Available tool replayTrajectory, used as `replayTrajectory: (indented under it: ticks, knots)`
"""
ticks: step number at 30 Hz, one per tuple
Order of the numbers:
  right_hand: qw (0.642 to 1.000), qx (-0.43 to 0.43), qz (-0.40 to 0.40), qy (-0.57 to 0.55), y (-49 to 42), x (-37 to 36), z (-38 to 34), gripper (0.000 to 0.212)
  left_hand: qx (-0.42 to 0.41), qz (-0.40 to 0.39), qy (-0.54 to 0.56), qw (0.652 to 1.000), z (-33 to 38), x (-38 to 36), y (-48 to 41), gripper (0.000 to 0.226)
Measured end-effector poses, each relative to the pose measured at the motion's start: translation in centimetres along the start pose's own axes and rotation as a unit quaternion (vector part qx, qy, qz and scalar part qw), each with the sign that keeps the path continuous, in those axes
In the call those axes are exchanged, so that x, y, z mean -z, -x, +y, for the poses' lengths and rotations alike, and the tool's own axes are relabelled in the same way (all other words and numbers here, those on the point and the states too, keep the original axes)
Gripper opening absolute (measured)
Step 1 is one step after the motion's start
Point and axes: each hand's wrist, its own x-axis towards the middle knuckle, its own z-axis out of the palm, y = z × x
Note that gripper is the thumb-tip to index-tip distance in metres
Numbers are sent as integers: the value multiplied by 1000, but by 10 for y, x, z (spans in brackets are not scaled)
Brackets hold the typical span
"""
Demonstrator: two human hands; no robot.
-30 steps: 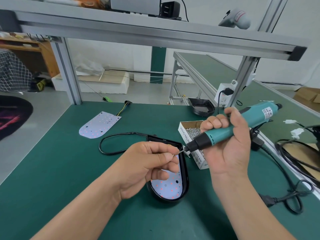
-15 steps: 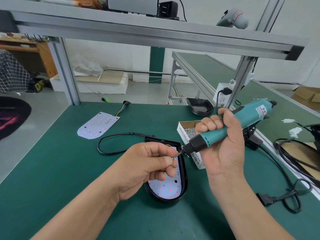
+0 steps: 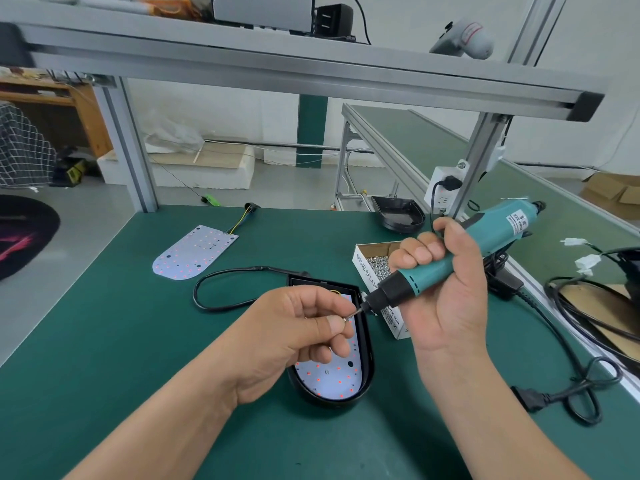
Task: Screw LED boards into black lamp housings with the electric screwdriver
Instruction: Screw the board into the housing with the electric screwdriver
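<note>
Forearms reached in from the near edge of the green desk point(image 3: 104, 358). The left hand point(image 3: 304, 337) was over the black lamp housing point(image 3: 332, 402), with thumb and forefinger pinching a small screw point(image 3: 345, 319) and the other fingers curled beneath. The right hand point(image 3: 446, 299) was wrapped around the teal electric screwdriver point(image 3: 426, 273), which was tilted with the bit end low and to the left. The bit tip met the pinched screw.

The housing lay flat on the desk, its rounded end nearest the person. A white LED board point(image 3: 332, 379) was seated inside it, partly covered by the left hand. A black cable point(image 3: 249, 268) ran from the housing's far end and looped on the desk to its left. Just right of the housing, behind the screwdriver, stood an open cardboard box point(image 3: 362, 268) of loose screws. A black power cord point(image 3: 528, 400) with a plug lay along the desk's right side.

Farther left, a second LED board point(image 3: 194, 252) lay bare on the desk, with coloured wires at its far corner. Near the far right edge sat a second black housing point(image 3: 398, 213). A white socket point(image 3: 441, 190) was mounted by the frame post behind it.
</note>
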Motion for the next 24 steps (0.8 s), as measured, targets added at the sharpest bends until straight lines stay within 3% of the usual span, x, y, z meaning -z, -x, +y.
replayTrajectory:
  ticks: [10,24]
  knots:
    - [999,-10,-11,41,-2,2,5,11,-36,34,-149,988,-4,2,-2,22]
    - [999,-5,48,-11,-2,6,11,9,-59,49,-182,980,-8,6,-4,13]
